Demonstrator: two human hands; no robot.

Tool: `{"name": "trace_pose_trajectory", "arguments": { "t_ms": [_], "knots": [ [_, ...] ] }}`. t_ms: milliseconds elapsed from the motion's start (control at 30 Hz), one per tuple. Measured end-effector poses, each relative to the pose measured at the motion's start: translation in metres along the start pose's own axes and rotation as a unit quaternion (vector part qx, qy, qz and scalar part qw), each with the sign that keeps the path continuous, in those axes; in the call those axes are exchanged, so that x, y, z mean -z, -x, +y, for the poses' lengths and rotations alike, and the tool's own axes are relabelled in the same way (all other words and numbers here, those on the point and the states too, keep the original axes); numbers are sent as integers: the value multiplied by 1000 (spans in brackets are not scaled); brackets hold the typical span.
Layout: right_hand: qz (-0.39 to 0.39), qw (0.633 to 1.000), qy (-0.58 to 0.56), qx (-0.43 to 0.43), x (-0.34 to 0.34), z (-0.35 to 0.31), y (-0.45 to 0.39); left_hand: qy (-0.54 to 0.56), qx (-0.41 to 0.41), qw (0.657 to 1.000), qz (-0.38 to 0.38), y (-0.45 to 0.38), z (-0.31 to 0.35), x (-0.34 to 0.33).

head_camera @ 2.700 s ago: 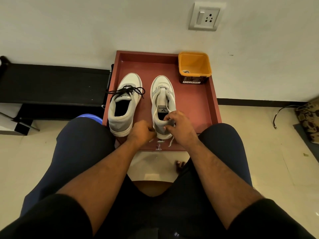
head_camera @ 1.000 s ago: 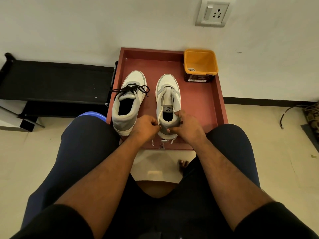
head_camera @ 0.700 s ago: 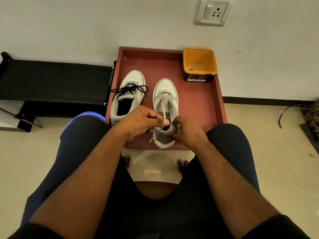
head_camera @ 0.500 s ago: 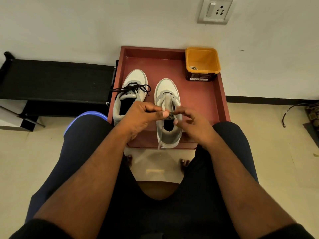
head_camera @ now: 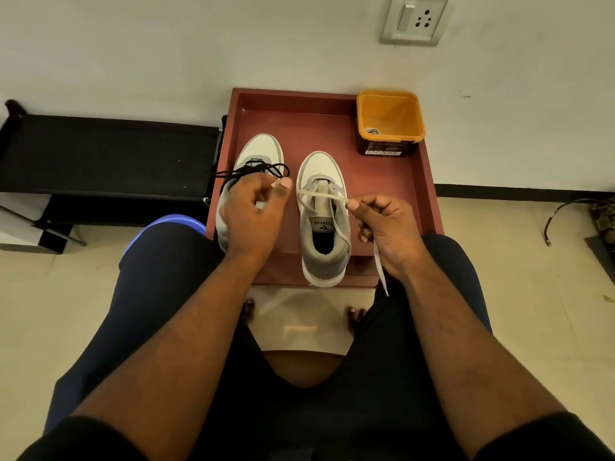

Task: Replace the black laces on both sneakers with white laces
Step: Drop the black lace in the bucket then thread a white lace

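Two white-and-grey sneakers stand side by side in a red-brown tray [head_camera: 428, 191]. The left sneaker [head_camera: 261, 151] carries loose black laces [head_camera: 266, 168]. The right sneaker [head_camera: 324, 247] has a white lace [head_camera: 321, 195] running across its lowest eyelets. My right hand [head_camera: 386, 227] pinches that lace to the right of the shoe, and the free end hangs below my palm. My left hand [head_camera: 253, 214] hovers over the left sneaker with thumb and fingers pinched together, apparently on the lace's other end. It hides most of that shoe's opening.
An orange tub [head_camera: 390, 116] with a small item inside stands in the tray's far right corner. A black bench [head_camera: 109, 154] lies to the left against the wall. A blue stool [head_camera: 173, 224] shows by my left knee. A cable [head_camera: 565, 211] lies on the floor at right.
My hands have left the right sneaker's heel, come up over its tongue, then pulled apart sideways. The white lace is drawn out to the right and now stretches across the shoe.
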State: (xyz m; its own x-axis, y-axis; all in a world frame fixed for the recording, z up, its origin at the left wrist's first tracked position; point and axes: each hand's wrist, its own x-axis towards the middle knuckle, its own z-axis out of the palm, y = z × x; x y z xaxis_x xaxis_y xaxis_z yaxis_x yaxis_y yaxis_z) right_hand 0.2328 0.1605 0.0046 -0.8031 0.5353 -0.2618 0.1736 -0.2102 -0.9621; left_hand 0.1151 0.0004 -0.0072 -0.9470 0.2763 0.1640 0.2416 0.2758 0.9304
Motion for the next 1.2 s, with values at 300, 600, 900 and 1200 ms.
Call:
{"name": "trace_pose_trajectory", "arguments": {
  "t_ms": [300, 600, 900, 1200],
  "knots": [
    [-31, 999, 32, -29, -5, 0, 0, 41, 11, 985, -165, 14, 4, -20],
    [-19, 998, 56, -22, -2, 4, -8, -182, -64, 976, -99, -2, -13, -9],
    [24, 998, 58, -4, 1, 8, -16, 33, 68, 982, -173, 8, 2, -22],
    [-4, 1000, 21, -3, -12, 8, -22, 118, 62, 957, -258, 1, 3, -24]
  ]
}}
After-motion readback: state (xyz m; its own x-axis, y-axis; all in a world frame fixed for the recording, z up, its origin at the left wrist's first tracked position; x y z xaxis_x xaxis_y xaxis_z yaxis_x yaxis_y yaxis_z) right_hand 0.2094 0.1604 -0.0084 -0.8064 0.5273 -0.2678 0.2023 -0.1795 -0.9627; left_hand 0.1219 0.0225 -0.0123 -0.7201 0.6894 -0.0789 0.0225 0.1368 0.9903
